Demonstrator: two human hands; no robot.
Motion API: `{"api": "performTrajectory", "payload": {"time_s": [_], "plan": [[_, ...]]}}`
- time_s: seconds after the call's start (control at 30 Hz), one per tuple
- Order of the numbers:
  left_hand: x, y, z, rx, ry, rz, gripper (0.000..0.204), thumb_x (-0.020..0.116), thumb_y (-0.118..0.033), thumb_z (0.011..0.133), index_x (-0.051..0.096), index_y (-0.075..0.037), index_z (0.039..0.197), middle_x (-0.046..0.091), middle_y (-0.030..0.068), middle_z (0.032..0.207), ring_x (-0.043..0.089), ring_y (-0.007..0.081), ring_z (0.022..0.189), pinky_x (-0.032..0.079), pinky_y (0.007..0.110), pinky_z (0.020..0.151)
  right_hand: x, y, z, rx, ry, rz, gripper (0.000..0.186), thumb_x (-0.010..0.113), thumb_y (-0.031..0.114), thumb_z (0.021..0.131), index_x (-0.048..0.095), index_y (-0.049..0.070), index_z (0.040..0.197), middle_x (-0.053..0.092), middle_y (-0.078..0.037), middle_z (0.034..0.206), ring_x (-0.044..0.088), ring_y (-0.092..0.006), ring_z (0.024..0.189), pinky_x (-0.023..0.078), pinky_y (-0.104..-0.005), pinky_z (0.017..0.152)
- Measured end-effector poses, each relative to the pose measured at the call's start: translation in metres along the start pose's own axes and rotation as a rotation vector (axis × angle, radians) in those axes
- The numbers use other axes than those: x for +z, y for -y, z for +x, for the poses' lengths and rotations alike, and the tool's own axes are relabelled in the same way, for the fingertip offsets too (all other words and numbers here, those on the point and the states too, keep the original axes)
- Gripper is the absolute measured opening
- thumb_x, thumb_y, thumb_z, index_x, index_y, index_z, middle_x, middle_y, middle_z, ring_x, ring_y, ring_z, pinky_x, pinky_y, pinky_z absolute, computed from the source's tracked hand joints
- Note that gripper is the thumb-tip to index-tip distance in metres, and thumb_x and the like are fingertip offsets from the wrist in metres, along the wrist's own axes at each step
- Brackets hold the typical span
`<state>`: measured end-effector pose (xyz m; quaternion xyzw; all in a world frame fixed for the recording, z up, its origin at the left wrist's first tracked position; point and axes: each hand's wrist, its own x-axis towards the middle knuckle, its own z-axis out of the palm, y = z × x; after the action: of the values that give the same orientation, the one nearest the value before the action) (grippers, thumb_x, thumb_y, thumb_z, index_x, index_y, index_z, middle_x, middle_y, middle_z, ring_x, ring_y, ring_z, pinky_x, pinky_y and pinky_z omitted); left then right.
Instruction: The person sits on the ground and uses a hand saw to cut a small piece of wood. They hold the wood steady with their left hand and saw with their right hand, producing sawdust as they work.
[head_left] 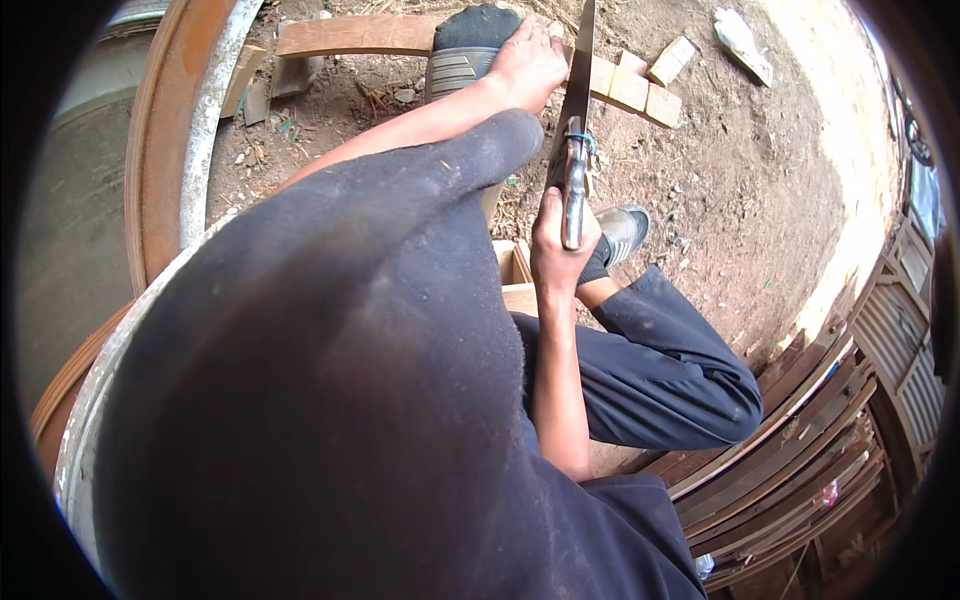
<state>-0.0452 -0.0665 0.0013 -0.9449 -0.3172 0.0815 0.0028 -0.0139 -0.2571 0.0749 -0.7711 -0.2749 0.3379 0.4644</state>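
Note:
My right hand (563, 240) is closed around the handle of a handsaw (582, 80), whose blade points away from me and stands edge-on across a wooden plank (355, 35). Just left of the blade, my left hand (530, 65) grips the plank with its fingers bent over the far side. My left shoe (468, 60) rests on the same plank, beside that hand. Where the blade meets the wood, my left hand hides part of the contact. Light wooden blocks (628, 88) lie in line with the plank, right of the blade.
Another small block (672, 60) and a white plastic bag (740, 40) lie on the dirt ground. My right shoe (628, 232) is near the saw handle. Below my knee shows a wooden box-like piece (518, 298). Stacked boards (790, 450) stand at lower right, a rusty curved frame (160, 140) at left.

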Motion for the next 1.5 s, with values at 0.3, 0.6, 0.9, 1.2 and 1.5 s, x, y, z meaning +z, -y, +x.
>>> {"api": "performTrajectory", "payload": {"time_s": [0.3,0.6,0.9,1.2,1.5], "plan": [[0.013,0.028,0.009,0.03,-0.194,-0.23,0.01,0.06,-0.009,0.071,0.069,-0.011,0.075,0.067,0.0107,0.082,0.067,0.0229,0.084,0.044,0.037,0.085,0.003,-0.008,0.007,0.0,0.025,0.018,0.017,0.057,0.006,0.088,0.055,0.0,0.072,0.049,-0.001,0.057,0.044,-0.0064,0.052,0.035,-0.0264,0.047],[0.016,0.027,0.021,-0.033,-0.251,-0.353,0.017,0.057,-0.001,0.067,0.063,-0.002,0.082,0.066,0.0139,0.082,0.066,0.0268,0.086,0.044,0.037,0.087,0.01,0.004,0.028,-0.04,-0.003,0.023,0.02,0.057,0.007,0.089,0.053,0.001,0.07,0.047,0.0,0.056,0.042,-0.0064,0.051,0.034,-0.0275,0.047],[0.019,0.025,0.024,-0.009,-0.503,-0.396,0.009,0.059,-0.004,0.06,0.061,-0.003,0.068,0.06,0.0167,0.067,0.058,0.0337,0.076,0.041,0.04,0.078,0.008,0.006,0.028,0.063,-0.005,0.1,0.024,0.057,0.007,0.088,0.05,0.001,0.066,0.046,-0.001,0.055,0.04,-0.0061,0.051,0.032,-0.028,0.046],[0.024,0.032,0.018,-0.018,-0.325,-0.399,0.014,0.058,-0.003,0.061,0.061,-0.002,0.074,0.06,0.0179,0.072,0.058,0.0341,0.079,0.041,0.04,0.079,0.001,-0.003,0.006,0.009,0.018,0.013,0.012,0.057,0.005,0.088,0.059,-0.003,0.079,0.05,-0.002,0.058,0.045,-0.0067,0.054,0.037,-0.0257,0.048],[0.026,0.03,0.021,-0.011,-0.375,-0.425,0.016,0.059,-0.005,0.059,0.059,-0.002,0.075,0.059,0.0159,0.065,0.058,0.0337,0.075,0.04,0.041,0.079,0.003,-0.001,0.007,0.001,-0.002,0.026,0.016,0.057,0.006,0.087,0.056,-0.002,0.073,0.051,-0.004,0.058,0.047,-0.0078,0.053,0.037,-0.0274,0.048]]}}
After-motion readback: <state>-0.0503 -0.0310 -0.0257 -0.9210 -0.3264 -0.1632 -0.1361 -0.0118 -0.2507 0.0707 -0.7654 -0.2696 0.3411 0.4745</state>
